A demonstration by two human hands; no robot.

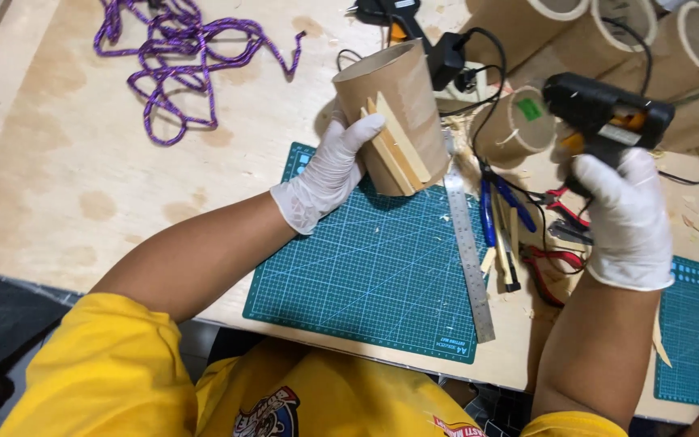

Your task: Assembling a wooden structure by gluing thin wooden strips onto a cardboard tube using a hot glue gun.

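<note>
left hand point(329, 174) clasping cardboard tube point(394, 105), right hand point(624, 214) gripping glue gun point(604, 113), ruler point(468, 243), pliers point(556, 235) between

Bright, even light; sharp, soft shadows.

Gloved left hand point(329, 174) around a cardboard tube point(394, 113) with wooden sticks point(396, 146), right hand point(624, 214) gripping a black glue gun point(604, 113).

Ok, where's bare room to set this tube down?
Free: the green cutting mat between the left hand and steel ruler; also bare tabletop below the purple rope. Crowded: pliers and cables by the right hand.
</note>
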